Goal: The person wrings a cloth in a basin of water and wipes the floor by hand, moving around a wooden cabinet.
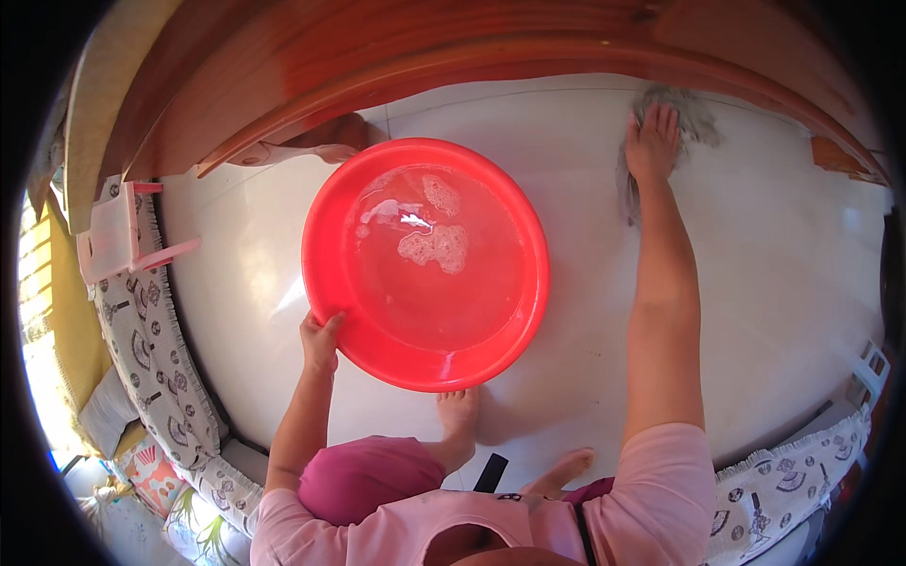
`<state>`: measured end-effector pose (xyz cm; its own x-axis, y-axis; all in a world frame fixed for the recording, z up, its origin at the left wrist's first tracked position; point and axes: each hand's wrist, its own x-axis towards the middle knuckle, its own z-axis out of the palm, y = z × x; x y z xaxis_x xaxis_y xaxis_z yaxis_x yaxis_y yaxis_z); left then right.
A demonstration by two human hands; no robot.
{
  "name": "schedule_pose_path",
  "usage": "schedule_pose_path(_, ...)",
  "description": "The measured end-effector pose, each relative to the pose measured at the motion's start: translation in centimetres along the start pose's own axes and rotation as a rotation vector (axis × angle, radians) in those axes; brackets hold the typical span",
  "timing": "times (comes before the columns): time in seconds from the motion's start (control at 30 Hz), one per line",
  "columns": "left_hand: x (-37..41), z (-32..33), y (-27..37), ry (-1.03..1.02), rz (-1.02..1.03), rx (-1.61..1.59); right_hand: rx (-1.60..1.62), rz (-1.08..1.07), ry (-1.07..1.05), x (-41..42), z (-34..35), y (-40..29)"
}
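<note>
A round red plastic basin [325,233] holds cloudy water [432,311] with patches of white suds [439,249] on its surface. At the basin's lower left, my left hand [322,341] grips the rim, thumb over the edge. Farther off to the right, my right hand [652,145] lies flat, fingers spread, on a crumpled grey cloth [697,120]. That cloth is spread on the pale tiled floor [587,233], and part of it trails below the hand. My palm hides the cloth's middle.
Polished reddish-brown wooden furniture [439,64] overhangs the floor ahead, a wooden leg [340,134] beneath it. At left stand a pink plastic stool [113,233] and a patterned sofa cover [145,339]. Another patterned cover [786,481] lies lower right. My bare foot [459,417] is close to the basin.
</note>
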<state>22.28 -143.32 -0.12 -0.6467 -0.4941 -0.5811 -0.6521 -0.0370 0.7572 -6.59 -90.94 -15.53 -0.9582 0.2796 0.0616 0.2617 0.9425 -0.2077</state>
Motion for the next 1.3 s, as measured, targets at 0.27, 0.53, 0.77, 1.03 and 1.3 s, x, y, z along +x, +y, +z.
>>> schedule_pose_path(0.27, 1.3, -5.2, -1.0, 0.047, -0.006, 0.033, -0.005, -0.474, -0.245, -0.7, 1.2, -17.6)
schedule_pose_path(0.53, 2.3, -9.1, -2.5, 0.073, 0.007, 0.043, 0.265, -1.165, -0.255, -8.2, 1.3, -20.9)
schedule_pose_path(0.77, 3.3, -10.3, -3.5, 0.060, -0.055, 0.029, 0.353, -1.312, -0.444, -17.3, -2.0, -9.4)
schedule_pose_path(1.03, 3.2, -4.9, 2.9, 0.507, 0.555, 0.338, 0.729, -1.267, -0.600, -36.4, -3.7, -2.7)
schedule_pose_path(1.3, -4.8, 19.8, 12.9, -0.411, 1.240, 0.479, 1.606, 0.045, -1.466, -41.4, -10.2, 1.0)
